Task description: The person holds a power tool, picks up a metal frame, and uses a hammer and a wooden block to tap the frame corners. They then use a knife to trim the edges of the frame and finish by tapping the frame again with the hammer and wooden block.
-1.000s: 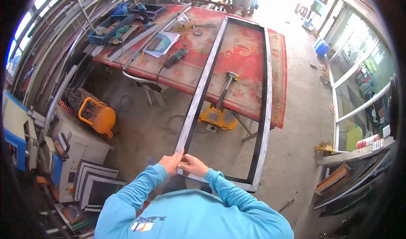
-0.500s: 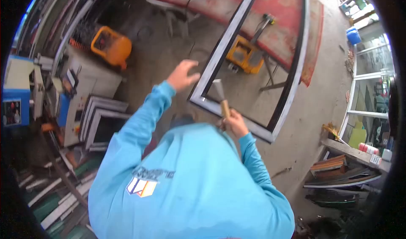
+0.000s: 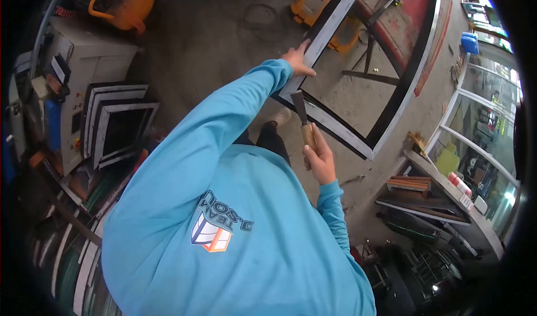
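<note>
My right hand (image 3: 321,158) is closed around the wooden handle of a putty knife (image 3: 301,110), its metal blade pointing up and away toward the near-left corner of a frame. That large window frame (image 3: 342,124), black with whitish faces, slants away from me, its far end beyond the view. My left hand (image 3: 298,62) grips its left rail just above the corner, thumb on the inner side. The blade tip appears over or close to the corner; whether it touches cannot be made out.
A red, worn tabletop (image 3: 413,13) lies beyond the frame. Yellow-orange equipment (image 3: 309,6) sits on the floor, with an orange machine (image 3: 124,5) at far left. Smaller frames (image 3: 122,127) lean against a cabinet (image 3: 95,64). Glass panels (image 3: 481,123) and stacked strips (image 3: 422,195) stand right.
My left hand, held off the frame before, has moved right onto its left rail. My right hand still holds the putty knife. The view has shifted, bringing my foot into sight.
</note>
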`<action>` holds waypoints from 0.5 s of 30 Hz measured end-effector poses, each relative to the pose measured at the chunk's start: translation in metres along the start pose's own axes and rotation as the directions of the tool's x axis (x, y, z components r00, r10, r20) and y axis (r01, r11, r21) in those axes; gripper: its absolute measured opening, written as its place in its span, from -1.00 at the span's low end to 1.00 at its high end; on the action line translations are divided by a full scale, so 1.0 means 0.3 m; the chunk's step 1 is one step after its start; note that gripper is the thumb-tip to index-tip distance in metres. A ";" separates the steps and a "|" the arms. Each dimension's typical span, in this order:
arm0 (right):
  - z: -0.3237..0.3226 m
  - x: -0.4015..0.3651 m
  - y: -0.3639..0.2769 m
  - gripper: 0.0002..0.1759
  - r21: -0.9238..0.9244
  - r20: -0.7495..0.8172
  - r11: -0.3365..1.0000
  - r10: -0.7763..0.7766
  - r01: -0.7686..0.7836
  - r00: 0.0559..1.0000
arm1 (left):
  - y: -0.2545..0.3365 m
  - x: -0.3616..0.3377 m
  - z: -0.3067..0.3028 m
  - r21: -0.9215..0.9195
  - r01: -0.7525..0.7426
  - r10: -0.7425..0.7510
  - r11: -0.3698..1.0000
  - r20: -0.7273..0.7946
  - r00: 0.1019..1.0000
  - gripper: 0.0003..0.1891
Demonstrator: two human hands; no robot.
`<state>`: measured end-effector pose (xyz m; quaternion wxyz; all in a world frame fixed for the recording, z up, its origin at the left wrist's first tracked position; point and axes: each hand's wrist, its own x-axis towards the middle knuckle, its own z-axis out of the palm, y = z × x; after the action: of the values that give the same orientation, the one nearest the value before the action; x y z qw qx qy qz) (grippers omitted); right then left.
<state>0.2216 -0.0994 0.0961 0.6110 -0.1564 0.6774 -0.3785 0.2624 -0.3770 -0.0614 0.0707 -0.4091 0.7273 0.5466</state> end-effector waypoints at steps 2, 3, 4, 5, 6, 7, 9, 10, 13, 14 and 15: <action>0.020 -0.021 0.014 -0.30 -0.223 -0.026 0.970 -0.103 0.094 0.994 | 0.020 -0.005 -0.006 -0.025 0.049 -0.049 0.998 0.021 0.999 0.32; 0.027 -0.013 0.015 -0.30 -0.228 -0.024 0.970 -0.093 0.085 0.995 | 0.018 0.001 -0.004 -0.023 0.041 -0.040 0.999 0.015 0.999 0.32; 0.041 -0.008 0.011 -0.29 -0.387 -0.032 0.907 -0.194 0.167 0.980 | 0.011 0.006 -0.001 -0.021 0.033 -0.033 0.999 0.011 0.999 0.33; 0.050 -0.013 0.011 -0.28 -0.537 -0.019 0.811 -0.287 0.233 0.958 | -0.001 0.016 0.001 -0.033 0.045 -0.044 0.998 0.020 0.999 0.33; 0.053 -0.017 0.015 -0.26 -0.668 0.016 0.686 -0.373 0.287 0.928 | -0.016 0.037 -0.007 -0.045 -0.014 0.017 0.999 0.067 0.998 0.35; 0.056 -0.009 0.022 -0.26 -0.669 0.024 0.688 -0.360 0.283 0.933 | -0.030 0.050 -0.021 -0.056 -0.073 0.079 0.996 0.109 0.991 0.36; 0.061 0.025 0.038 -0.26 -0.746 0.018 0.607 -0.394 0.275 0.919 | -0.024 0.048 -0.040 -0.064 -0.098 0.105 0.993 0.114 0.988 0.36; 0.060 0.039 0.046 -0.26 -0.742 0.028 0.611 -0.382 0.275 0.924 | -0.031 0.052 -0.031 -0.070 -0.130 0.138 0.989 0.117 0.984 0.36; 0.077 0.089 0.072 -0.35 -0.776 0.033 0.563 -0.413 0.283 0.910 | -0.025 0.054 -0.023 -0.022 -0.092 0.094 0.996 0.117 0.989 0.36; 0.084 0.100 0.079 -0.35 -0.770 0.028 0.574 -0.409 0.281 0.912 | -0.015 0.044 -0.030 -0.002 -0.068 0.067 0.998 0.119 0.991 0.36; 0.087 0.110 0.079 -0.36 -0.780 0.029 0.561 -0.412 0.279 0.911 | -0.012 0.037 -0.035 -0.022 -0.067 0.069 0.998 0.126 0.990 0.36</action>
<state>0.2454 -0.1142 0.0567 0.3434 -0.5009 0.7745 -0.1770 0.2610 -0.3920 -0.0660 0.0946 -0.3490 0.7299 0.5800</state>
